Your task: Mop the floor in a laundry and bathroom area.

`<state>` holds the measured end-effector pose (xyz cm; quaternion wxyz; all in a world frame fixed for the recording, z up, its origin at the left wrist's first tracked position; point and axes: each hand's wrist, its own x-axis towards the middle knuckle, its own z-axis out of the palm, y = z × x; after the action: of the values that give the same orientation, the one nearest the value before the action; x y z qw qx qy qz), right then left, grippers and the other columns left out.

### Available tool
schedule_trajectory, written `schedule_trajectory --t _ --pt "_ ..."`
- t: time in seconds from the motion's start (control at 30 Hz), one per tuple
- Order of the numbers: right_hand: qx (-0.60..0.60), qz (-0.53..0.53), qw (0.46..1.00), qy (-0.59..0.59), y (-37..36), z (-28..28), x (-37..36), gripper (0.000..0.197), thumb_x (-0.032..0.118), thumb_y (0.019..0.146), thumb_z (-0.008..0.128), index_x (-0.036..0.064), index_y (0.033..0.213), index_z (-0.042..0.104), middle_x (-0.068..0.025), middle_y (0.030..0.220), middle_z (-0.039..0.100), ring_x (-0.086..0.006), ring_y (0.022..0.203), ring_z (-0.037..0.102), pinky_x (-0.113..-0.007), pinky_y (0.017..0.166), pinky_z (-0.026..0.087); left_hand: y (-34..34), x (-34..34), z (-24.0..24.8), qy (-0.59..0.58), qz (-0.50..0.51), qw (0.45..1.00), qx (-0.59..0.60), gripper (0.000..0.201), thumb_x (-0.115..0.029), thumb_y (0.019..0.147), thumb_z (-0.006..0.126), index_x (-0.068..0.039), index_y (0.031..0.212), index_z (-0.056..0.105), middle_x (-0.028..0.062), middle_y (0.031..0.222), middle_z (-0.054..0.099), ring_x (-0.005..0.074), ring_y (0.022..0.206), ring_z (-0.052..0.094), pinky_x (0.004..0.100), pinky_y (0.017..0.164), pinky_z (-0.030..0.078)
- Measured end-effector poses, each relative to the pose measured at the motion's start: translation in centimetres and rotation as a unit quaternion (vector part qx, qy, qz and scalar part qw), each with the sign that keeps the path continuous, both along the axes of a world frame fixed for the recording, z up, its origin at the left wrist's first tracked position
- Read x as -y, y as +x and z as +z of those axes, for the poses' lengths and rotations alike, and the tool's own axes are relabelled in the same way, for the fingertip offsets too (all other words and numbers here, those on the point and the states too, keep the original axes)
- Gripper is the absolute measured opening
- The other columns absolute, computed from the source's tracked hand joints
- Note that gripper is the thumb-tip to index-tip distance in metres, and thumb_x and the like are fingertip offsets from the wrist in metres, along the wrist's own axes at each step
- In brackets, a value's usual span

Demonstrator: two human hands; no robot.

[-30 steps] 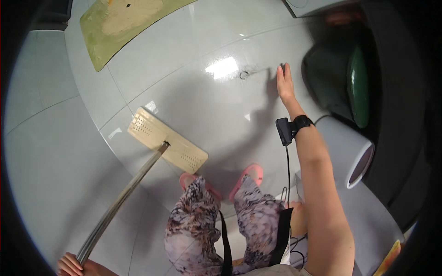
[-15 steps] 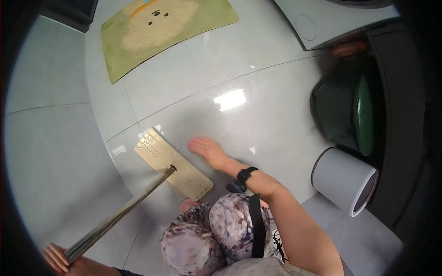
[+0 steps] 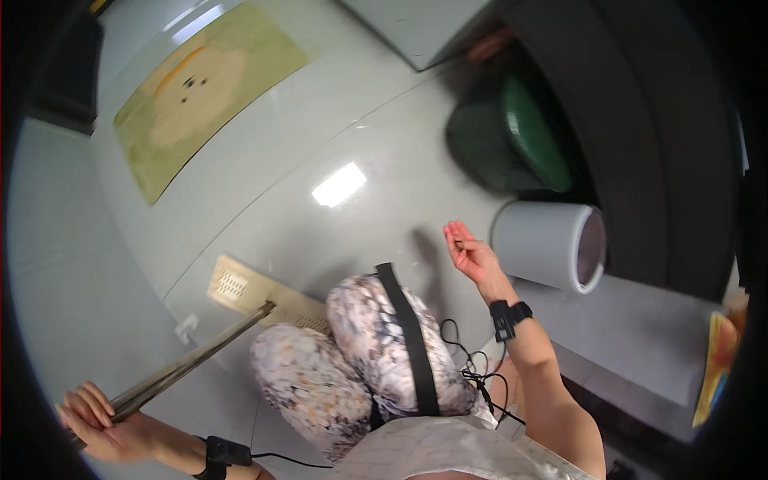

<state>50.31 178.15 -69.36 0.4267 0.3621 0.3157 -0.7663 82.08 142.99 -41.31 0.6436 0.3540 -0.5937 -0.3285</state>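
My left hand (image 3: 92,420) is wrapped round the metal pole of a flat mop. That mop handle (image 3: 192,360) slants down to the cream mop plate (image 3: 248,290), which has holes at its ends and lies on the floor. My knees hide part of the plate. Palm up, my right hand (image 3: 470,254) is raised beside a grey cylindrical bin (image 3: 540,240). Its thumb folds in against a small brownish bit at the fingers, too small to name.
A dark green rounded container (image 3: 500,136) stands behind the bin, beside dark furniture (image 3: 640,144). A green mat (image 3: 208,104) lies at the far left of the tiled floor. A white appliance (image 3: 416,24) is at the back. Black cables (image 3: 480,376) hang by my right leg.
My right hand has moved from beside the mop plate over to the bin, turning palm up. The view has swung to the right. My left hand keeps its hold on the mop handle.
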Motion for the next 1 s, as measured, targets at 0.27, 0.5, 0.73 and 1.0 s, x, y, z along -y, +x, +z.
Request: schedule_trajectory --t 0.27,0.5,0.73,1.0 --pt "-0.72 -0.209 0.518 0.412 -2.6 21.5 -9.0 0.022 -0.007 0.082 0.037 -0.0024 0.093 0.055 -0.0107 0.094 0.059 -0.0157 0.087 0.055 -0.026 0.079 0.044 6.0 -0.4 -1.3 -0.083 0.015 0.996 0.021 0.026 -0.007 0.089 0.039 -0.001 0.065 0.046 0.0003 0.058 0.021 0.0107 0.053 0.024 0.0231 0.049 0.022" --pt "-0.473 -0.004 0.698 0.538 -6.3 15.9 -18.7 0.036 0.014 0.082 0.05 0.002 0.116 0.048 -0.0059 0.111 0.052 -0.015 0.106 0.045 -0.029 0.091 0.034 10.7 0.2 -4.7 -0.04 0.005 0.998 -0.038 0.02 -0.004 0.089 0.04 0.008 0.081 0.054 0.0051 0.063 0.031 0.0139 0.056 0.028 0.0246 0.052 0.025" --pt "-0.557 -0.155 0.679 0.452 -4.3 21.0 -13.3 0.022 0.021 0.084 0.055 -0.0004 0.089 0.057 -0.0073 0.084 0.06 -0.0109 0.074 0.057 -0.019 0.062 0.045 13.4 0.6 -5.5 -0.054 0.01 0.998 0.005 0.021 -0.004 0.088 0.04 0.006 0.074 0.051 0.0075 0.064 0.033 0.0154 0.058 0.03 0.0263 0.053 0.026" --pt "-0.527 0.347 0.094 0.77 -5.6 17.6 -12.8 0.045 0.054 0.078 0.048 0.0115 0.08 0.063 -0.0076 0.067 0.06 -0.0267 0.072 0.056 -0.039 0.069 0.04 14.8 1.2 -3.6 -0.009 -0.084 0.994 -0.07 0.016 -0.008 0.088 0.04 0.001 0.078 0.049 0.0044 0.062 0.031 0.0138 0.056 0.03 0.0253 0.052 0.025"
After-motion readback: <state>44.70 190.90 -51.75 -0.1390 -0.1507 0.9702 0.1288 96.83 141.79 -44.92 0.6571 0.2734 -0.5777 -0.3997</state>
